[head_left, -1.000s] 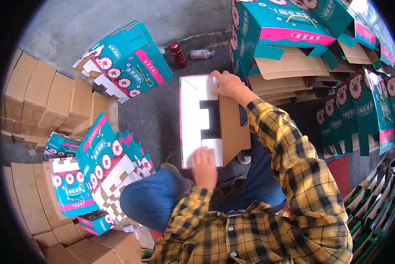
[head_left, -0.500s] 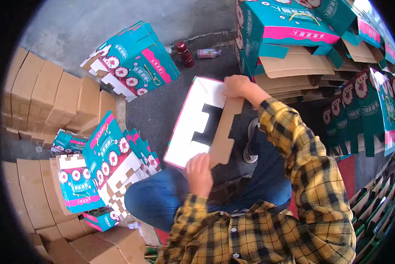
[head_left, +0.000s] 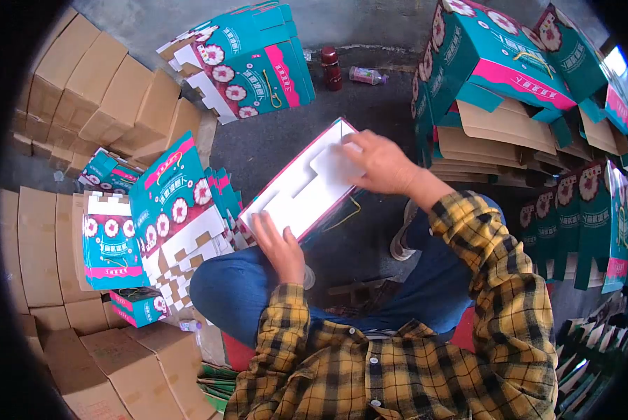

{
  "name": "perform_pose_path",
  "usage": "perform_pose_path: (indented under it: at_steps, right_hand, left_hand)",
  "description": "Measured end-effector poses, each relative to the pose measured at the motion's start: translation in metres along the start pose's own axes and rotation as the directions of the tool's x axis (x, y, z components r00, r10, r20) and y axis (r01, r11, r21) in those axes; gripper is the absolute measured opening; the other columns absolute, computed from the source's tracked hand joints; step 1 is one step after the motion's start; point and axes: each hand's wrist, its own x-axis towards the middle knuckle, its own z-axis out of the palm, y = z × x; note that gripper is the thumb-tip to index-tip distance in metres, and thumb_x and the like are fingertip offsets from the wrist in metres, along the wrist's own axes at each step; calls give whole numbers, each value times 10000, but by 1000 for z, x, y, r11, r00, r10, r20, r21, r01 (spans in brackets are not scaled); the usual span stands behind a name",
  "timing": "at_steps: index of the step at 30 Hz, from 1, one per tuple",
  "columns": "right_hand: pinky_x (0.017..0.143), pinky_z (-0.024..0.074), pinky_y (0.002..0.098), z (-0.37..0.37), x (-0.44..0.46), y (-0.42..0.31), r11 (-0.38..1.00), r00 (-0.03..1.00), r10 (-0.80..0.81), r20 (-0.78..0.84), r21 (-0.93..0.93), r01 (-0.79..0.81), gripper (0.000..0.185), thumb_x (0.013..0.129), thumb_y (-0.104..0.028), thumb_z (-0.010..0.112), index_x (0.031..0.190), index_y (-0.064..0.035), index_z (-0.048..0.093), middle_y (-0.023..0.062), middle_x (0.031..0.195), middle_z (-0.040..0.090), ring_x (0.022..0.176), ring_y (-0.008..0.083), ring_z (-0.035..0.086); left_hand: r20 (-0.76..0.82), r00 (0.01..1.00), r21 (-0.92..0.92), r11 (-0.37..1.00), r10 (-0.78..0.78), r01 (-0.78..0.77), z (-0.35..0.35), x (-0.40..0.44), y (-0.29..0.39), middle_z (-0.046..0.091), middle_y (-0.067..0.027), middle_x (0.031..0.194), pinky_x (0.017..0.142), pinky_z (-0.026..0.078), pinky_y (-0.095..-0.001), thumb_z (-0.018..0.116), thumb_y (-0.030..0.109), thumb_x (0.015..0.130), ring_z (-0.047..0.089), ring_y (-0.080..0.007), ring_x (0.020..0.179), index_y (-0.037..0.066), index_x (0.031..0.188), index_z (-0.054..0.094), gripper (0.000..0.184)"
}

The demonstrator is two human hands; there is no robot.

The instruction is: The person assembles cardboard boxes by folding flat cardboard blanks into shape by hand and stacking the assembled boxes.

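A cardboard gift box (head_left: pixel 296 213) lies slanted before me, its open side up, showing white inner flaps and a magenta rim. A yellow cord handle (head_left: pixel 349 213) loops out from its right side. My left hand (head_left: pixel 280 248) rests on the lower left end of the box, fingers stretched out and apart over the white surface. At the upper right end my right hand (head_left: pixel 384 164) reaches over a white flap with its fingers bent down. Its fingertips are smeared by motion, so their grip is unclear.
Flattened printed boxes (head_left: pixel 170 203) lean at my left, beside stacked brown cartons (head_left: pixel 111 91). Another printed box (head_left: pixel 258 66) stands ahead. Assembled teal boxes (head_left: pixel 517 59) are piled at the right. A red flask (head_left: pixel 331 68) and a plastic bottle (head_left: pixel 368 75) are on the floor by the wall.
The brown flap has folded over and the dark gap has closed, so white flaps now cover the box. Its cord handle has come into view. My left hand has opened out onto the white surface.
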Motion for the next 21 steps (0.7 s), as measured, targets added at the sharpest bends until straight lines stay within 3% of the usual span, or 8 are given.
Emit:
perform_pose_path:
  at_steps: [1,3,6,15,21]
  right_hand:
    - [869,491,417,6,-1,-5,1000,1000,2,4,1,-2,497,742,-248,718,1176,-73,551,130,1150,569,1067,319,563]
    - [923,459,408,24,-5,-9,982,988,-147,39,-114,151,609,686,-289,768,1206,-78,532,110,1234,523,1160,299,510]
    - [951,441,405,48,-8,-6,980,974,-110,196,-140,139,652,663,-296,787,1220,-86,523,89,1276,502,1204,278,485]
    - [876,477,399,70,-12,0,990,954,-61,292,-107,96,507,716,-302,753,1157,-99,608,48,1118,602,1107,251,552]
    - [843,490,402,72,-11,-4,989,928,-26,371,-124,77,496,732,-332,739,1151,-100,612,50,1121,602,1092,251,553]
  left_hand:
    - [4,1000,-1,1000,-2,2,-2,1,3,389,-245,1397,1100,254,-479,617,168,865,324,-390,1335,-45,1375,369,606]
    - [304,934,211,943,186,-257,-6,0,10,380,-201,1428,1113,214,-494,650,221,843,271,-338,1378,-24,1378,382,647]
    - [378,907,136,958,185,-252,-8,0,18,385,-172,1439,1112,216,-488,654,256,841,297,-318,1370,-6,1360,414,629]
    - [420,883,106,954,211,-279,2,-1,7,452,-180,1382,1094,272,-428,632,266,855,383,-322,1310,-23,1313,451,571]
    - [427,881,81,961,206,-264,1,-2,3,472,-186,1361,1092,282,-428,614,272,866,401,-324,1296,-24,1304,460,552]
